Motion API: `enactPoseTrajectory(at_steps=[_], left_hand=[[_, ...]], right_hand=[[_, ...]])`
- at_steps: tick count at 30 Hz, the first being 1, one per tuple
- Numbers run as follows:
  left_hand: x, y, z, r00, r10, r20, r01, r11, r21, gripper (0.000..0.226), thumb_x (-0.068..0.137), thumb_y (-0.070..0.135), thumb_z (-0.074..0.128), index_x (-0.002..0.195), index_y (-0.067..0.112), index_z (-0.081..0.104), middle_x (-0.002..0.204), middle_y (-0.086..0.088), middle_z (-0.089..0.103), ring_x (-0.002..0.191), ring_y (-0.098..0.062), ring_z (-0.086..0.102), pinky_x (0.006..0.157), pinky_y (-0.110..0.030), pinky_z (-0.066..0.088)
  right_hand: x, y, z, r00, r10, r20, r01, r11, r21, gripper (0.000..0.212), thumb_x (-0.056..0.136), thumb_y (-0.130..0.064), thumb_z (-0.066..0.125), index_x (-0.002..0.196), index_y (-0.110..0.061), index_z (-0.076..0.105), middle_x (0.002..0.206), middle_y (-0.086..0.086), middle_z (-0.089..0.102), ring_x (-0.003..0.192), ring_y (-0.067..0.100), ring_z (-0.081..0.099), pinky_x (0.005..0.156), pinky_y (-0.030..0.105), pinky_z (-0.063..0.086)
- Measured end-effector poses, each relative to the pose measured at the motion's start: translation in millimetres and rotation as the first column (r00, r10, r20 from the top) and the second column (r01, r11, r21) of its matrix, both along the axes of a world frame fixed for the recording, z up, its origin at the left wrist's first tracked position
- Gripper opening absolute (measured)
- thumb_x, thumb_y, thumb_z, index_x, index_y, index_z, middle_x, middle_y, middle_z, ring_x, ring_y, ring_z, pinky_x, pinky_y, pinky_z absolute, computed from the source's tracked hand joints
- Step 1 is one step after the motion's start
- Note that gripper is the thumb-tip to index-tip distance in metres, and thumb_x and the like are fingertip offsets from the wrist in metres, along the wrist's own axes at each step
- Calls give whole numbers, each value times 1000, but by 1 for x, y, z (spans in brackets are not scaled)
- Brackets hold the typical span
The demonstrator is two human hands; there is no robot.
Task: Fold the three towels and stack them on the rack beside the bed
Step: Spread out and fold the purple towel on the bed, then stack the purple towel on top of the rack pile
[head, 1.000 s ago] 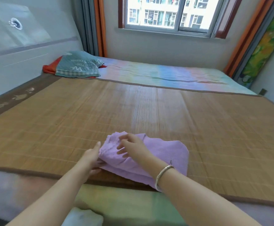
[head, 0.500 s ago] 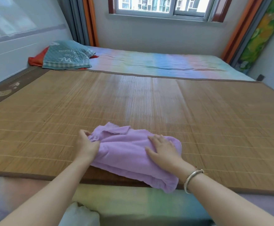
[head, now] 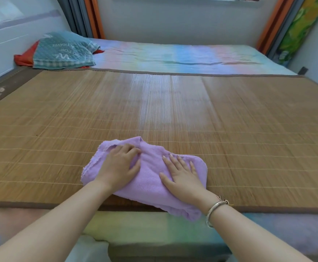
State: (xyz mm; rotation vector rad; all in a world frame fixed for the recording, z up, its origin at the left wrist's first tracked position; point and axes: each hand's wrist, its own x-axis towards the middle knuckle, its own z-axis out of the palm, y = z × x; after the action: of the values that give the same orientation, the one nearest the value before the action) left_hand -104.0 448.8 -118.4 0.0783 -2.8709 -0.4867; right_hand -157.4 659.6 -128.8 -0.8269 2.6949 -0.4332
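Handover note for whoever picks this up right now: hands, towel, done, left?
Left hand: on the purple towel, palm down, fingertips bent into the cloth; whether it pinches a fold cannot be told.
Right hand: flat on the towel, fingers straight, pressing it down.
Towel: bunched in a rough fold at the near edge of the straw mat on the bed, one end hanging over the mat's edge.
Done: this towel partly folded.
Left: finish the fold, then move it to the rack. The rack and the other two towels are out of view.
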Motion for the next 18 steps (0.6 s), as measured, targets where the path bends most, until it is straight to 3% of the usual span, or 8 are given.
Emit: enactPoseTrajectory(at_steps=[3, 4, 6, 9, 11, 13, 15, 18], left_hand=[[-4, -22, -4, 904, 348, 246, -354, 935, -23, 64, 93, 60, 25, 149, 30, 28, 159, 4, 20, 146, -26, 15, 116, -49, 8], [-3, -31, -5, 839, 431, 331, -466, 885, 28, 68, 92, 64, 25, 151, 31, 21, 160, 3, 15, 147, -29, 12, 116, -52, 7], [1, -46, -5, 778, 475, 411, -575, 802, 163, 79, 86, 73, 28, 150, 26, 24, 156, -5, 27, 141, -34, 28, 113, -52, 22], [4, -60, -2, 741, 468, 481, -662, 627, 410, 86, 78, 77, 45, 134, 12, 45, 133, -10, 53, 116, -31, 53, 95, -42, 41], [7, -62, 2, 697, 423, 579, -707, 538, 459, 96, 70, 82, 50, 132, 9, 48, 129, -11, 57, 110, -31, 57, 94, -41, 43], [13, -63, 5, 679, 342, 650, -718, 497, 488, 95, 67, 82, 55, 128, 9, 52, 123, -10, 60, 106, -30, 59, 94, -38, 44], [20, -66, 13, 668, 259, 697, -716, 478, 509, 91, 61, 81, 62, 117, 10, 58, 112, -6, 64, 99, -26, 61, 95, -37, 45], [38, -73, 30, 694, 185, 696, -689, 454, 566, 83, 54, 76, 72, 110, 15, 66, 102, -6, 71, 94, -24, 68, 91, -38, 52]], right_hand=[[4, 6, -3, 998, -31, -56, 25, 994, -108, 64, 93, -57, 18, 152, -34, 12, 160, -11, 1, 147, 8, -10, 118, 36, -12], [9, 9, -3, 993, -76, -85, 60, 981, -182, 71, 87, -60, 15, 151, -32, 16, 160, -11, 4, 147, 7, -8, 118, 33, -10], [21, 20, -6, 968, -231, -102, 182, 919, -348, 83, 78, -64, 18, 149, -23, 26, 158, -8, 14, 147, 10, 1, 121, 33, -1], [29, 34, -4, 862, -495, 109, 475, 713, -515, 86, 74, -63, 52, 141, -13, 32, 147, 2, 31, 139, 19, 27, 116, 38, 23], [24, 38, 3, 722, -595, 353, 689, 570, -447, 88, 74, -51, 71, 138, -10, 29, 139, 7, 36, 131, 24, 37, 111, 39, 32], [17, 39, 6, 541, -591, 599, 834, 466, -294, 93, 72, -51, 75, 137, -6, 26, 133, 8, 42, 125, 29, 45, 105, 41, 38], [13, 35, 10, 429, -511, 745, 874, 444, -198, 105, 64, -61, 76, 138, -3, 28, 131, 10, 48, 121, 30, 51, 102, 40, 42], [13, 25, 15, 479, -453, 752, 832, 507, -225, 121, 41, -72, 75, 135, -4, 41, 129, 12, 57, 113, 28, 58, 100, 42, 47]])
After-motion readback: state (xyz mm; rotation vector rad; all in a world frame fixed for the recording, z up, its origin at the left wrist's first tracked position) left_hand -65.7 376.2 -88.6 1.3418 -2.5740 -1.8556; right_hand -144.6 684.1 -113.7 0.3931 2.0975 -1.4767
